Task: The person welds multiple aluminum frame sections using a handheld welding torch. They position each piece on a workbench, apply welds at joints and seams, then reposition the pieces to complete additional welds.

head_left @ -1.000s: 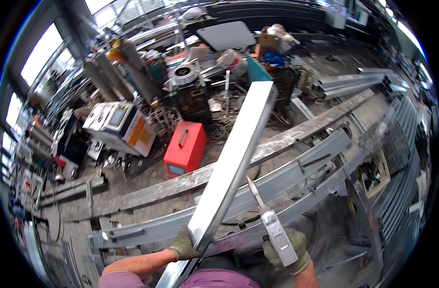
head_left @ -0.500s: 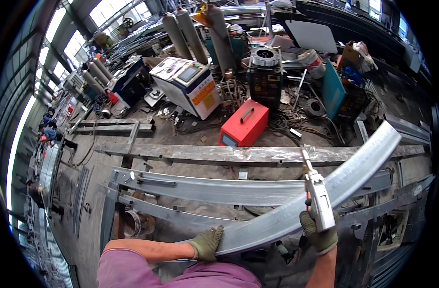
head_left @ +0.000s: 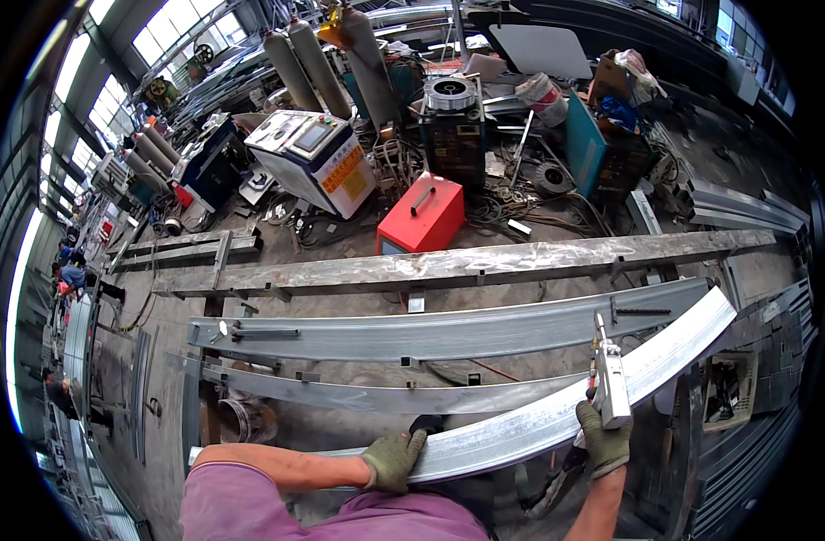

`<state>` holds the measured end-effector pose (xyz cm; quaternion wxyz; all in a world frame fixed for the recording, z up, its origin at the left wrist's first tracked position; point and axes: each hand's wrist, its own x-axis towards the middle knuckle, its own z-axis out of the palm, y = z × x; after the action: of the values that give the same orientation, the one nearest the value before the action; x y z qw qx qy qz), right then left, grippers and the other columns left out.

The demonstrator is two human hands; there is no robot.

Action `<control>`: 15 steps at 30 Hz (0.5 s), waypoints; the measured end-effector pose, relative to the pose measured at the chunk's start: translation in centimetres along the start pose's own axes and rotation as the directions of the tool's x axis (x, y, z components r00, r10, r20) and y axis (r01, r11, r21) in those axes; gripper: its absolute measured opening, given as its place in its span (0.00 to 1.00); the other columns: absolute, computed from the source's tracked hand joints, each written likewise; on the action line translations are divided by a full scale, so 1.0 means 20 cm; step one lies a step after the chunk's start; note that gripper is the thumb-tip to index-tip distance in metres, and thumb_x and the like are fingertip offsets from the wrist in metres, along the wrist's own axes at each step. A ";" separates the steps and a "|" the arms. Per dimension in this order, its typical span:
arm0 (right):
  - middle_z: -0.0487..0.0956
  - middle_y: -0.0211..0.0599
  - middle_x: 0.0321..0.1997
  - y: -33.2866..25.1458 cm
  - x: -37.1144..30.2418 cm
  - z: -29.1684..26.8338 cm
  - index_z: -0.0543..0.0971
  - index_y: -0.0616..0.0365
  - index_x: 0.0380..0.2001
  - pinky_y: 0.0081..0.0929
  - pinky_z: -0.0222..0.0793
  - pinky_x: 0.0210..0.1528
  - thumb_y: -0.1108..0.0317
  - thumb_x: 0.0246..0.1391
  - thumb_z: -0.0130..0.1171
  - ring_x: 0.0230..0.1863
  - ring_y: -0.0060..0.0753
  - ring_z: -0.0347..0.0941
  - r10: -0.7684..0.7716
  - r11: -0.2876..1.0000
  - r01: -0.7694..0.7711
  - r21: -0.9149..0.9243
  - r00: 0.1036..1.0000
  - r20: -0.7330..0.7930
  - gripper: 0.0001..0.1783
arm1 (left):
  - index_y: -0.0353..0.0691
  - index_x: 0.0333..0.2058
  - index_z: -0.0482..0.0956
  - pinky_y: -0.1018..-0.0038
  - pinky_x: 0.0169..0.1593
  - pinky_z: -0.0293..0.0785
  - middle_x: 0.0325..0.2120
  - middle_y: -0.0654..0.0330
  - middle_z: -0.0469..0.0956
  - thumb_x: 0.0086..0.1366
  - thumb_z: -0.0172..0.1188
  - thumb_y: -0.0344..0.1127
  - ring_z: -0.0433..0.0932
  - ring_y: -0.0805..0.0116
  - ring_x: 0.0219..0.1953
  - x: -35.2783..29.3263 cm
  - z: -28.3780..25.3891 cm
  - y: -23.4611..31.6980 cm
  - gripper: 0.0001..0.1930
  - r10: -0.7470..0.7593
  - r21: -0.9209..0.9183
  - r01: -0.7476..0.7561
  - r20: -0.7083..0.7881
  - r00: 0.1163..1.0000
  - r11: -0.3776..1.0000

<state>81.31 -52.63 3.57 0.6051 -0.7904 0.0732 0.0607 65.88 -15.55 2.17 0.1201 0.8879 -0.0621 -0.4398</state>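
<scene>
A long galvanized steel beam [head_left: 511, 435] slants across in front of me, its far right end raised. My left hand [head_left: 394, 462], in a green work glove, is closed over the beam's near edge, close to my body. My right hand [head_left: 603, 439], gloved likewise, grips a handheld welding gun [head_left: 614, 388] with a boxy white body and a narrow nozzle pointing up and away. The gun's body overlaps the beam in view; I cannot tell whether they touch. Beyond lies another wide steel beam [head_left: 448, 336], with a dark rod on its right part.
A long rusty rail [head_left: 466, 263] runs across behind the beams. Past it stand a red box-shaped machine [head_left: 421, 219], a white cabinet [head_left: 313, 162], gas cylinders [head_left: 369, 68] and tangled cables. A crate [head_left: 730, 392] sits at right; people work at far left.
The raised right end of the held beam has come lower, and the gun has moved slightly with it. The view has shifted right, so the background sits further left.
</scene>
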 end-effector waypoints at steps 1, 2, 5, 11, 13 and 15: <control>0.86 0.31 0.43 0.04 -0.02 -0.03 0.83 0.63 0.53 0.29 0.79 0.44 0.76 0.55 0.77 0.40 0.25 0.81 0.009 1.000 -0.009 -0.003 1.000 -0.022 0.22 | 0.26 0.77 0.49 0.51 0.65 0.77 0.61 0.32 0.73 0.50 0.77 0.46 0.77 0.35 0.63 0.00 -0.01 0.03 0.63 0.004 0.018 -0.004 0.014 1.000 1.000; 0.86 0.31 0.43 0.09 -0.05 -0.05 0.84 0.63 0.52 0.30 0.79 0.44 0.76 0.55 0.77 0.40 0.25 0.81 0.025 1.000 -0.024 0.018 0.999 -0.031 0.21 | 0.26 0.77 0.49 0.51 0.65 0.77 0.61 0.32 0.73 0.51 0.77 0.46 0.78 0.35 0.62 -0.02 -0.03 0.06 0.63 0.002 0.036 -0.003 0.029 1.000 0.999; 0.86 0.31 0.43 0.17 -0.15 -0.13 0.84 0.63 0.52 0.30 0.79 0.43 0.76 0.55 0.77 0.40 0.25 0.81 0.106 0.994 -0.106 0.007 0.992 -0.073 0.21 | 0.26 0.77 0.51 0.52 0.64 0.78 0.60 0.32 0.74 0.51 0.76 0.45 0.78 0.36 0.62 -0.02 -0.04 0.10 0.61 0.014 0.085 -0.021 0.074 0.997 0.996; 0.81 0.30 0.42 0.50 -0.30 -0.25 0.82 0.62 0.50 0.31 0.75 0.41 0.75 0.56 0.69 0.39 0.25 0.75 0.150 0.989 -0.147 0.032 0.982 -0.117 0.18 | 0.27 0.76 0.55 0.50 0.61 0.79 0.56 0.34 0.77 0.51 0.76 0.42 0.81 0.36 0.57 0.00 -0.04 0.04 0.57 0.141 0.153 -0.143 0.023 0.990 0.978; 0.82 0.30 0.43 0.62 -0.36 -0.28 0.81 0.62 0.52 0.31 0.76 0.44 0.75 0.57 0.71 0.41 0.26 0.77 0.133 0.991 -0.130 0.030 0.979 -0.157 0.19 | 0.27 0.74 0.57 0.50 0.60 0.79 0.56 0.35 0.78 0.51 0.76 0.41 0.81 0.35 0.57 0.02 -0.10 0.05 0.56 0.169 0.152 -0.170 0.019 0.985 0.974; 0.81 0.33 0.50 0.56 -0.46 -0.26 0.80 0.61 0.57 0.31 0.77 0.53 0.74 0.60 0.71 0.50 0.28 0.78 0.150 0.986 -0.131 0.103 0.967 -0.205 0.21 | 0.28 0.73 0.59 0.50 0.60 0.79 0.55 0.35 0.78 0.50 0.76 0.40 0.81 0.36 0.57 0.01 -0.21 0.07 0.54 0.198 0.175 -0.200 0.030 0.980 0.964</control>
<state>70.18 -60.03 -3.93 0.6226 -0.7575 0.1957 0.0157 69.26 -16.28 4.84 0.0838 0.8817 -0.1902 -0.4236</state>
